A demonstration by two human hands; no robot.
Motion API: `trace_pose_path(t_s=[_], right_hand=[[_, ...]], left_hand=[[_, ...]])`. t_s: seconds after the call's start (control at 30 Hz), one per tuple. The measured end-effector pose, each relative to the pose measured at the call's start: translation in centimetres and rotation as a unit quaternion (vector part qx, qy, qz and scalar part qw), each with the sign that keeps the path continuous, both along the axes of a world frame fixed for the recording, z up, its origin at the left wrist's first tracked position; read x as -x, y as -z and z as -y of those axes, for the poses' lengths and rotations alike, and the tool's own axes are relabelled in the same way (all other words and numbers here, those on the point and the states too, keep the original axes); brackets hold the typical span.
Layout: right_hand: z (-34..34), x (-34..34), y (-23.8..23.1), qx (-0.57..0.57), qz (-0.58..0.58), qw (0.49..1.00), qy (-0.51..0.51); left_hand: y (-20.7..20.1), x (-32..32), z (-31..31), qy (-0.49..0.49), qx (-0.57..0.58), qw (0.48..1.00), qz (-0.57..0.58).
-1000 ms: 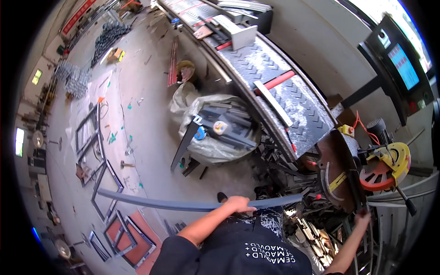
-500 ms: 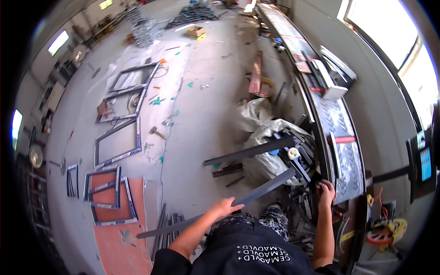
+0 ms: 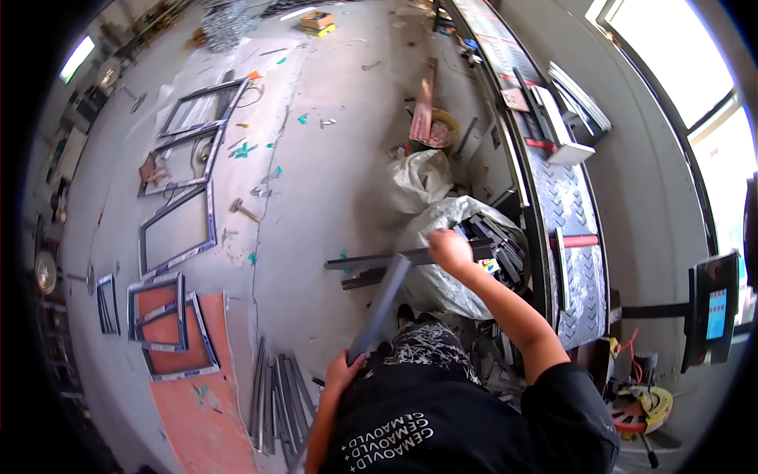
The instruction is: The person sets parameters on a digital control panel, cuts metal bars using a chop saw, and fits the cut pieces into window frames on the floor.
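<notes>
Right hand (image 3: 451,247) moved from beside bench (image 3: 580,304) to dark bar (image 3: 363,261) below fingers, grasp unclear; left hand (image 3: 344,370) clutches grey bar (image 3: 382,304). Seemingly pickup; firm grip needed.

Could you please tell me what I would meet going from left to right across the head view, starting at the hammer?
Hammer, left hand, held bar's far end, right hand, white strip, saw, monitor.

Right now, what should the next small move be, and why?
I'd probably have the left hand ease the grey bar aside before lifting the dark bar. The left hand holds the grey bar, whose upper end overlaps the dark bar in view; the right hand is at the dark bar, though whether it grips it, or the bars touch, I can't tell.
</notes>
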State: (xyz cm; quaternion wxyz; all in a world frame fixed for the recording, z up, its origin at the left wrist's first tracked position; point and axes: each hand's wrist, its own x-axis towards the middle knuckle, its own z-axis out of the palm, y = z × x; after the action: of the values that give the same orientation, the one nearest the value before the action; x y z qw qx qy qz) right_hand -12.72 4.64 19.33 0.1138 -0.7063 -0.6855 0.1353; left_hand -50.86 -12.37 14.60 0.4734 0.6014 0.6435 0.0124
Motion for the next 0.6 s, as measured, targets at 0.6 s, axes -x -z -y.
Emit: trace_pose_path(t_s=[0.6], right_hand=[[-6.3, 0.3, 18.1, 0.34, 0.27, 0.897, -0.085]], left_hand=[[-0.9, 5.9, -15.2, -0.095, 0.021, 0.995, -0.008]])
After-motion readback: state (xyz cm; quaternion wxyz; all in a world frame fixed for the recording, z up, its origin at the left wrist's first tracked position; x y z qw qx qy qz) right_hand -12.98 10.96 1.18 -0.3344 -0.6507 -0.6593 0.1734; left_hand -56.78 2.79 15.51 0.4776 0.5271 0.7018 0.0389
